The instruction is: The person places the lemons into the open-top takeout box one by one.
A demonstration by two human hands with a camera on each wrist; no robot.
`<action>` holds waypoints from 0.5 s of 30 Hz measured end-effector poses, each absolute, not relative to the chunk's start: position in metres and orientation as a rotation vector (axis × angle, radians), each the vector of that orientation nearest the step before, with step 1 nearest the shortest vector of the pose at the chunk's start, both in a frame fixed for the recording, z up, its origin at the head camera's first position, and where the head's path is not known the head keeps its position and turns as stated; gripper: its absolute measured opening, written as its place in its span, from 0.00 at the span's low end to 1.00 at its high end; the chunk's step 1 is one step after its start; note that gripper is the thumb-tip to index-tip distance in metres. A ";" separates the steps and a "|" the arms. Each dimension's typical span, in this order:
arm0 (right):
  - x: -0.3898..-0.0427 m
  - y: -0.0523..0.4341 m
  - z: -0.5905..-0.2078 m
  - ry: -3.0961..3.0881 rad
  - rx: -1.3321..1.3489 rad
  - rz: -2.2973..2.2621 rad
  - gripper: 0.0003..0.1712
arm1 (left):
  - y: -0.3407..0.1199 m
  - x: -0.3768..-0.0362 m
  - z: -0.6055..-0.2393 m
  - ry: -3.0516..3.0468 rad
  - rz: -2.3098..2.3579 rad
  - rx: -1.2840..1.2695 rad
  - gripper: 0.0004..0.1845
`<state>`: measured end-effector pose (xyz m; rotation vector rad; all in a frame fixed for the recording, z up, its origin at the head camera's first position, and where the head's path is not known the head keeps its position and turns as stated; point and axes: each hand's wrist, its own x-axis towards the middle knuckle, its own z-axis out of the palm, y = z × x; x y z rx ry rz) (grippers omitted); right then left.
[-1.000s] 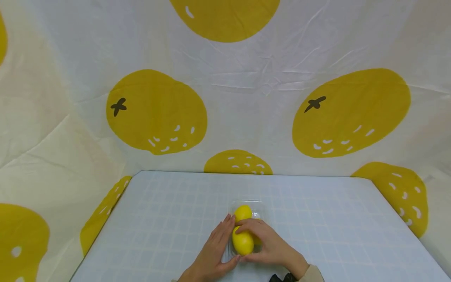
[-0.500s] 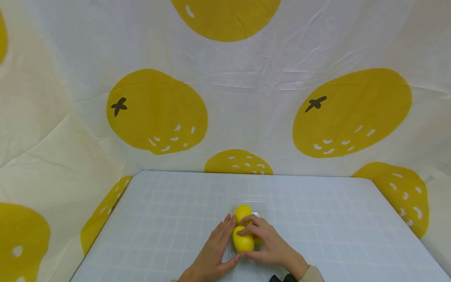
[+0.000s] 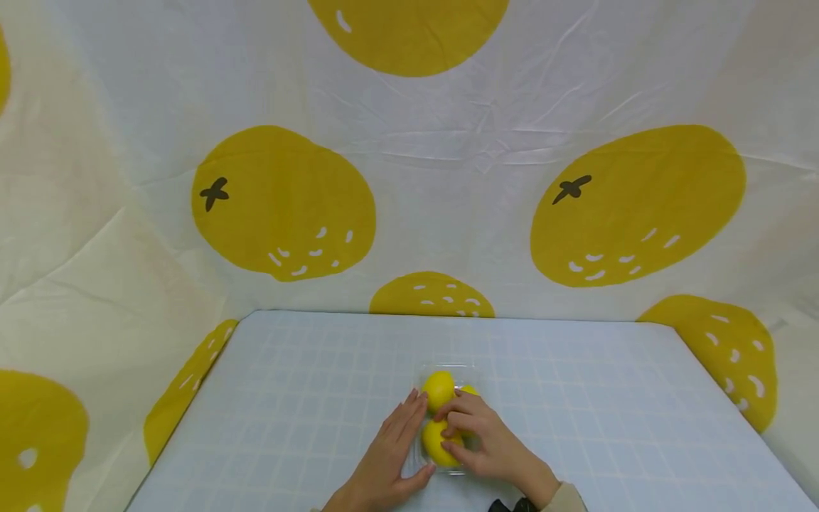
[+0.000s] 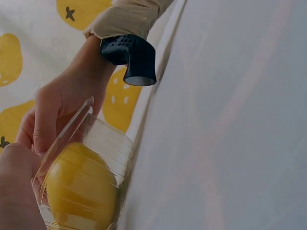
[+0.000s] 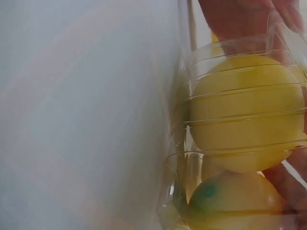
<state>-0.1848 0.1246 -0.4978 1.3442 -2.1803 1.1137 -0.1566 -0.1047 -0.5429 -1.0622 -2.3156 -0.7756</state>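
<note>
A white backdrop cloth [image 3: 448, 178] printed with large yellow citrus shapes rises behind and to both sides of a pale blue, grid-patterned table [image 3: 576, 398], closing it in on three sides. Broad bare tabletop lies to the left, right and far side of the work, which sits near the table's front edge, just right of centre.

Both hands reach in from the bottom of the head view. The left hand [image 3: 384, 455] lies against the left wall of a clear plastic container [image 3: 448, 371], fingers straight and together, thumb tucked toward the near end. The right hand [image 3: 489, 444] comes in from the right, a beige sleeve [image 4: 127, 17] and a dark wrist device [image 4: 132, 52] behind it; its fingers curl over the near lemon [image 3: 438, 441], resting on the fruit inside the container.

The container's ribbed transparent wall [image 5: 230, 96] shows in both wrist views, standing on the table with lemons pressed against it. A far lemon [image 3: 439, 390] sits just beyond the fingertips, touching the near one, and a sliver of a third lemon [image 3: 469, 390] peeks out beside it on the right.
</note>
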 end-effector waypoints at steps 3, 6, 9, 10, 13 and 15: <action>-0.185 0.124 -0.498 -2.206 1.332 1.120 0.13 | -0.105 -0.156 -0.542 -2.317 -0.770 -1.058 0.42; -0.185 0.124 -0.498 -2.227 1.323 1.115 0.09 | -0.105 -0.156 -0.542 -2.315 -0.759 -1.055 0.42; -0.186 0.124 -0.499 -2.234 1.324 1.105 0.06 | -0.106 -0.156 -0.542 -2.325 -0.760 -1.050 0.42; -0.186 0.125 -0.499 -2.235 1.322 1.103 0.05 | -0.106 -0.156 -0.542 -2.325 -0.759 -1.050 0.42; -0.186 0.124 -0.501 -2.233 1.324 1.105 0.06 | -0.106 -0.156 -0.542 -2.333 -0.766 -1.048 0.42; -0.185 0.124 -0.501 -2.233 1.322 1.107 0.08 | -0.106 -0.156 -0.542 -2.337 -0.769 -1.047 0.42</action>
